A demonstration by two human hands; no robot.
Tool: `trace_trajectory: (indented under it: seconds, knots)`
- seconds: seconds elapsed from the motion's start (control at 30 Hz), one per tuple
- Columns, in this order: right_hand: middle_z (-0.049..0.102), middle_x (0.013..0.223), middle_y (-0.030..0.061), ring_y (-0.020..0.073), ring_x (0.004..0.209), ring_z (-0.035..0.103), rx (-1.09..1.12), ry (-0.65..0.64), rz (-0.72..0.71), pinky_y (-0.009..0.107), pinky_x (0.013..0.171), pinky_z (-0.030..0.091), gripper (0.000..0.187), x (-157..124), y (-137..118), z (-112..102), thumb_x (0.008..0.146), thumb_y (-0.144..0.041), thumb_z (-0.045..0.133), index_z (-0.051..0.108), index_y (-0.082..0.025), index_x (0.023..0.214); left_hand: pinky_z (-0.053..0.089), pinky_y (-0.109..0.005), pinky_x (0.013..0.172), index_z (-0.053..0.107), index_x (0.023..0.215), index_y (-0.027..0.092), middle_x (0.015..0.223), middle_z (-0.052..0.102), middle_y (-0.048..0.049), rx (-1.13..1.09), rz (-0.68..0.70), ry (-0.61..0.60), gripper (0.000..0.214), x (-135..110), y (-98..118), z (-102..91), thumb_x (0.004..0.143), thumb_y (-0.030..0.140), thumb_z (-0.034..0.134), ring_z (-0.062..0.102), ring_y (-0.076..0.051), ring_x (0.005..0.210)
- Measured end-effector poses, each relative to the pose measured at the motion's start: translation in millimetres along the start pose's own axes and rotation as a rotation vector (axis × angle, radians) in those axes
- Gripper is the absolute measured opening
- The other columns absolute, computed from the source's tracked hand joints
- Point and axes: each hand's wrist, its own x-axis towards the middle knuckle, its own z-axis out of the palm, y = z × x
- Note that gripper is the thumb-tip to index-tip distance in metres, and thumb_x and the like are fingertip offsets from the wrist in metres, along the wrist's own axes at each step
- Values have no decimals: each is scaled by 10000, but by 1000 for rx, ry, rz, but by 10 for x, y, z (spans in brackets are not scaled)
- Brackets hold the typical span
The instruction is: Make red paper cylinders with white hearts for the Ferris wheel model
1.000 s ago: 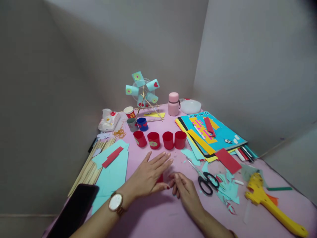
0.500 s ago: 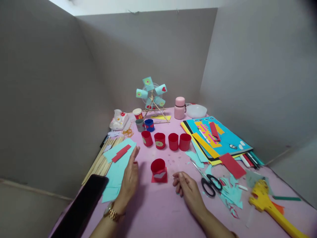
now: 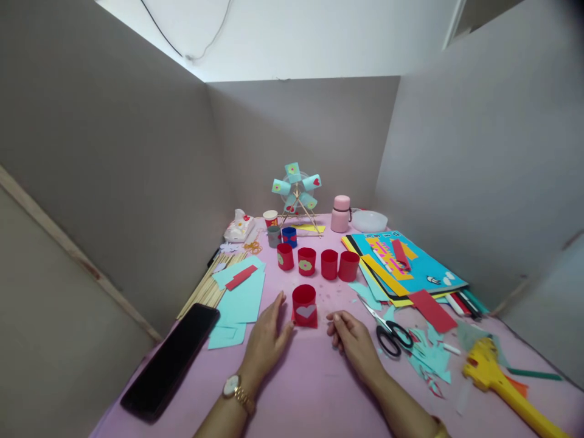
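Note:
A red paper cup (image 3: 303, 294) with a pale heart on its front stands upright on a red paper square in the middle of the pink table. Left of it, my left hand (image 3: 268, 337) lies palm down with its fingers stretched out, the thumb tip close to the square's corner. My right hand (image 3: 353, 340) rests to the right of the cup, apart from it, with the fingers loosely curled in and nothing visible in them. Behind stands a row of several red paper cups (image 3: 306, 262), some with a yellow-green flower.
Scissors (image 3: 387, 331) and paper scraps lie beside my right hand, with a yellow glue gun (image 3: 490, 371) farther right. A phone (image 3: 173, 359), wooden sticks (image 3: 201, 289) and light-blue paper (image 3: 244, 301) are on the left. At the back are a model Ferris wheel (image 3: 296, 188) and pink flask (image 3: 340, 214).
My left hand has come down and right, closer to the heart cup. My right hand stays curled in about the same place. The view has tilted up and turned a little left.

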Motion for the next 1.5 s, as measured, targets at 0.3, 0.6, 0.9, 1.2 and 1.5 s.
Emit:
trace_trajectory:
  seconds: [0.3, 0.6, 0.9, 1.2, 1.5]
  knots:
    - [576, 622, -19, 113, 469, 483, -39, -31, -41, 231, 430, 332, 351, -12, 9, -26, 796, -501, 540, 605, -158, 841, 383, -455, 1015, 348, 1384, 149, 1352, 527, -158, 134, 102, -14, 636, -31, 39, 31, 811, 322, 565, 498, -287, 1205]
    - [584, 629, -5, 130, 477, 487, -78, -71, -26, 257, 439, 355, 345, -15, 97, -63, 772, -500, 571, 612, -168, 857, 393, -453, 997, 342, 1384, 187, 1331, 551, -135, 174, 81, -22, 674, -69, 45, 41, 788, 380, 589, 526, -289, 1166]
    - [547, 578, -35, 132, 470, 487, -112, -57, -63, 258, 454, 379, 278, -21, 64, -29, 764, -456, 573, 616, -185, 811, 359, -468, 1019, 371, 1369, 176, 1362, 518, -151, 102, 70, -54, 672, -64, 17, 25, 769, 358, 614, 488, -303, 1209]
    - [520, 576, -50, 124, 477, 482, -134, -53, -90, 242, 458, 381, 242, 9, 48, -8, 799, -406, 537, 613, -178, 829, 401, -405, 1005, 409, 1341, 254, 1348, 550, -64, -49, 161, -228, 765, 287, 112, -149, 638, 161, 693, 510, -260, 1206]
    - [509, 556, -55, 130, 473, 497, -191, -43, -89, 240, 447, 397, 214, -6, 2, 7, 815, -382, 515, 614, -193, 829, 372, -461, 1013, 379, 1368, 240, 1314, 558, -104, -51, 73, -163, 724, 153, 22, -72, 701, 207, 659, 489, -278, 1201]
